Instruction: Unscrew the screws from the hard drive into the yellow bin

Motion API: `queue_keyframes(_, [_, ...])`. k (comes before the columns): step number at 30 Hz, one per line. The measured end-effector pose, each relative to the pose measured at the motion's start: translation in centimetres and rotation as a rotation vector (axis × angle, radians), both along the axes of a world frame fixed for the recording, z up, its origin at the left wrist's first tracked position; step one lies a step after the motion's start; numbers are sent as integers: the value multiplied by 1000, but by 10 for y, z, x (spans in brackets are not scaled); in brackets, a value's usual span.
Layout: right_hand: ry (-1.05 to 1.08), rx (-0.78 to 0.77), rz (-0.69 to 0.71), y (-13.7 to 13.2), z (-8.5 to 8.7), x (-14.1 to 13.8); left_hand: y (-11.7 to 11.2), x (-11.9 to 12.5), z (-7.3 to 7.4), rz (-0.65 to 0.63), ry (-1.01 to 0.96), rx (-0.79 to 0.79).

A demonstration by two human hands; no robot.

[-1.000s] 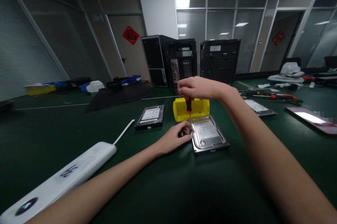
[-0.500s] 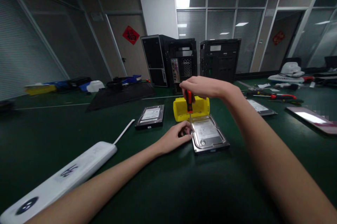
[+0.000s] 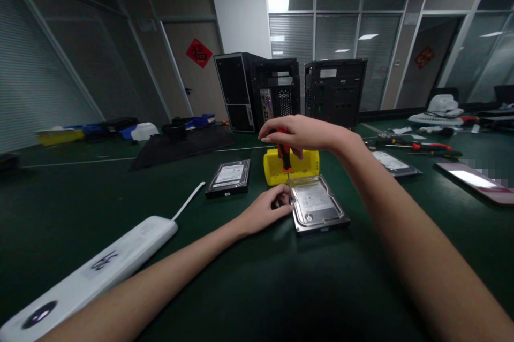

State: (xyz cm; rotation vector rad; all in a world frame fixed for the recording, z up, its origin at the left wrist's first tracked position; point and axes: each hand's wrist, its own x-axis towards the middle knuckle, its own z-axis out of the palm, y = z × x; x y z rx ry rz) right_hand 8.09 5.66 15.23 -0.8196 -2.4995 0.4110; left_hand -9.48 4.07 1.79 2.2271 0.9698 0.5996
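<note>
A silver hard drive (image 3: 315, 203) lies label up on the dark green table, in front of a yellow plastic holder (image 3: 311, 162). My left hand (image 3: 269, 208) rests at its left edge, fingers curled and thumb against the drive; the fingertips are partly hidden. Above it, my right hand (image 3: 293, 133) holds a red and black screwdriver (image 3: 285, 159) by the handle from on top, fingers reaching forward over it. The shaft points down, almost upright, and its tip meets the drive's left edge beside my left fingers.
A second hard drive (image 3: 228, 177) lies left of the holder, another drive (image 3: 395, 164) to the right. A white device (image 3: 100, 267) with a thin rod fills the near left. Computer cases (image 3: 337, 93) stand behind; pliers (image 3: 429, 146) and a phone (image 3: 476, 181) lie right.
My right hand has turned on the screwdriver handle, its fingers now stretched further left. The handle leans slightly more to the left. My left hand and the drive stay in place.
</note>
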Motion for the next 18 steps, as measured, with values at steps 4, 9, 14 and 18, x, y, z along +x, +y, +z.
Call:
queue_keyframes(4, [-28, 96, -80, 5, -4, 2, -1, 0, 0, -9, -8, -10])
queue_keyframes(9, [-114, 302, -221, 6, -4, -1, -1, 0, 1, 0, -14, -13])
queue_keyframes(14, [-195, 328, -327, -2, 0, -1, -2, 1, 0, 0, -9, 6])
queue_keyframes(18, [-225, 203, -311, -6, 3, 4, -2, 1, 1, 9, 6, 8])
